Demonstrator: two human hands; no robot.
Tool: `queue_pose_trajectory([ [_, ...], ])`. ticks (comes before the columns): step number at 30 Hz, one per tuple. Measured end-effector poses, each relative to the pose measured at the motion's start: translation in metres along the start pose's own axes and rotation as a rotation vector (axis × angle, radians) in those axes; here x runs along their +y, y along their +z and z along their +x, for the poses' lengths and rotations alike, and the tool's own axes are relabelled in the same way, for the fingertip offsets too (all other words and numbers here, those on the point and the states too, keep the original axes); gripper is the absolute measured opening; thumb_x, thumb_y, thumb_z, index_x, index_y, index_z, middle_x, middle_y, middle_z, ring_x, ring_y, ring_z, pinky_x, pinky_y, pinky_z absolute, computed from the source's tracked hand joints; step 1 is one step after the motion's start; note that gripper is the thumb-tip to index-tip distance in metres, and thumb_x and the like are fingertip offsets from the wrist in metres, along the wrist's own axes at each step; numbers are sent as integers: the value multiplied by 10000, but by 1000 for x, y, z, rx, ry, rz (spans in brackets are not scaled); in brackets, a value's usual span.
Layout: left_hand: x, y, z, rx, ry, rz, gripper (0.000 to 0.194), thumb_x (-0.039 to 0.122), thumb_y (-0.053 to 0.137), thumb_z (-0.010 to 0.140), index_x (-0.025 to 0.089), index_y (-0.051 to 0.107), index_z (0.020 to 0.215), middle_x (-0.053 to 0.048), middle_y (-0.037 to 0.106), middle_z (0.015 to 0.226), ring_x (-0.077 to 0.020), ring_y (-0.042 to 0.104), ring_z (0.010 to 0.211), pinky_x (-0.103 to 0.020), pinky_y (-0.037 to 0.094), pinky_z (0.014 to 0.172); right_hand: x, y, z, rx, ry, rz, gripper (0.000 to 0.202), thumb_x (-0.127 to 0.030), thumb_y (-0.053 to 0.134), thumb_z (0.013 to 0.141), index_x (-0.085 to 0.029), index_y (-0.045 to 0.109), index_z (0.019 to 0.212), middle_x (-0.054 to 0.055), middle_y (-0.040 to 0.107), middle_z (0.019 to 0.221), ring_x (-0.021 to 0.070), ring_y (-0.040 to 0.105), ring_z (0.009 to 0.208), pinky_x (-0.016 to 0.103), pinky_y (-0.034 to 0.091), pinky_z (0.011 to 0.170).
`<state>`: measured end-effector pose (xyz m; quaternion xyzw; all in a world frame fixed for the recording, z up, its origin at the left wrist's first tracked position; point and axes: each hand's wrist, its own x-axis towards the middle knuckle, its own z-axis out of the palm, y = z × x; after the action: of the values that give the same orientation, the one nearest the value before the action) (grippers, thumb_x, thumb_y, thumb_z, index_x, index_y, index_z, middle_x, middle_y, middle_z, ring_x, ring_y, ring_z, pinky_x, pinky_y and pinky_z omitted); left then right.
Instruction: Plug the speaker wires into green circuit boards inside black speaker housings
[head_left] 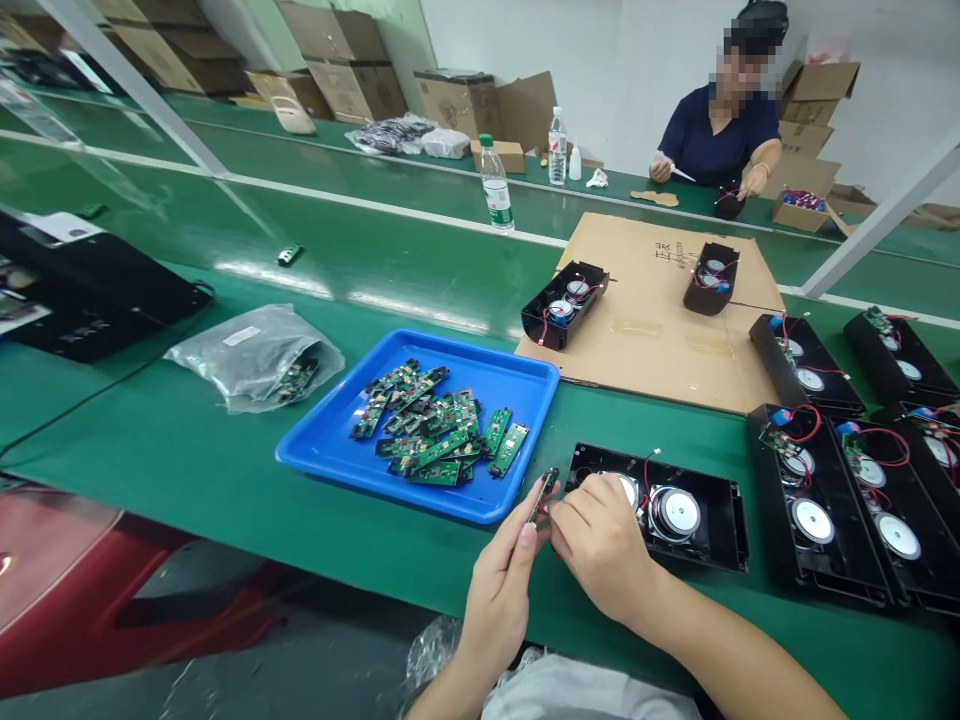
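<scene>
- The circuit board (545, 495) is up off the bench in the left hand (499, 590), tilted on edge, just beside the near-left corner of the open speaker case (724, 510). Clock directions run from this board, twelve being straight ahead.
- The left thumb and fingers pinch the board between them, its far end sticking out past the fingertips; this probably steadies it and leaves an edge within reach of the other hand.
- The right hand (607, 530) has its fingers curled and bunched together, tips close to the board. Whether they pinch a wire or plug is hidden.
- The left forearm rises from about seven o'clock, palm turned inward; the right comes in from four, wrist bent, knuckles up, the hand covering part of the case.
- That case lies open side up at three o'clock, its speakers and wires exposed, likely kept near because the leads are short.
- At ten o'clock a blue tray (405, 500) holds a loose heap of boards (442, 440), its rim perhaps there to stop them scattering.
- Beyond it, also toward ten, rests a clear plastic bag (251, 350) with boards inside.
- More speaker cases (817, 520) stand side by side toward three; two sit on flattened cardboard (660, 350) around one, possibly for protection.
- Farther off, near one, a co-worker (720, 140) handles a dark part.
</scene>
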<state>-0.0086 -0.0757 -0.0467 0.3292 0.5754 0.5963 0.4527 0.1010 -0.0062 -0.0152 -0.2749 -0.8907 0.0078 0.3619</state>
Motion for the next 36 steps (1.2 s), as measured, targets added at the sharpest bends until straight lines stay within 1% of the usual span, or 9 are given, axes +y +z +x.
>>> queue_pose_trajectory([
  [3, 2, 1, 1, 12, 48, 50, 444, 497, 556, 841, 241, 628, 1197, -64, 596, 1299, -263, 521, 1221, -373, 416, 1043, 0, -1, 0, -11, 6, -25, 397, -78, 329, 943, -154, 532, 610, 38, 523, 585, 167, 376, 607, 308, 276, 566],
  [7, 1, 1, 5, -6, -5, -152, 459, 492, 619, 798, 211, 656, 1159, -105, 631, 1246, -300, 590, 1134, -399, 524, 928, 2, -4, 3, 37, 34, 93, 309, -128, 358, 964, -145, 570, 739, 37, 578, 641, 167, 422, 634, 306, 325, 591],
  [11, 2, -1, 7, -39, -1, -294, 437, 475, 676, 760, 214, 685, 1110, -113, 680, 1162, -303, 649, 1038, -407, 558, 874, 8, -10, 7, 44, 130, 223, 244, -273, 351, 992, -137, 552, 975, 36, 616, 704, 167, 480, 644, 301, 381, 603],
  [14, 0, -5, 6, -98, 32, -256, 411, 447, 663, 783, 229, 672, 1132, -101, 676, 1172, -291, 659, 1022, -406, 554, 883, 12, -16, 10, -2, 142, 271, 325, -326, 329, 994, -105, 478, 1180, 49, 639, 747, 175, 521, 669, 307, 415, 637],
  [20, -7, -10, 2, -72, 112, -74, 462, 488, 608, 802, 177, 671, 1138, -125, 677, 1166, -308, 656, 1023, -409, 560, 869, 13, -20, 14, 3, 90, 263, 304, -327, 316, 996, -132, 550, 991, 40, 627, 692, 161, 509, 614, 303, 408, 607],
  [24, 1, -9, 0, -27, 135, 61, 457, 505, 581, 809, 189, 680, 1123, -109, 681, 1165, -299, 642, 1052, -385, 553, 878, 9, -14, 11, 43, 60, 223, 251, -278, 350, 993, -116, 539, 1019, 41, 642, 701, 159, 510, 608, 310, 410, 611],
  [29, 21, -13, 6, -102, -1, 243, 404, 486, 619, 784, 250, 682, 1106, -59, 682, 1172, -272, 608, 1111, -356, 474, 977, 13, -24, 7, -104, 55, 57, 332, -281, 341, 990, -68, 518, 1173, 88, 664, 787, 205, 544, 691, 344, 437, 635],
  [33, 30, -27, 9, -104, -213, 32, 525, 444, 728, 695, 250, 614, 1169, -56, 725, 1039, -256, 676, 953, -348, 537, 868, 37, -60, 1, -183, 178, 107, 287, -198, 357, 975, -134, 552, 1176, 98, 665, 973, 208, 558, 832, 357, 472, 732],
  [36, 31, -35, 9, -217, -386, -44, 437, 391, 814, 600, 216, 671, 973, -63, 743, 934, -267, 690, 900, -352, 539, 841, 56, -78, -10, -283, 311, 214, 269, -70, 447, 910, -167, 611, 1100, 69, 677, 979, 200, 550, 880, 352, 496, 782],
])
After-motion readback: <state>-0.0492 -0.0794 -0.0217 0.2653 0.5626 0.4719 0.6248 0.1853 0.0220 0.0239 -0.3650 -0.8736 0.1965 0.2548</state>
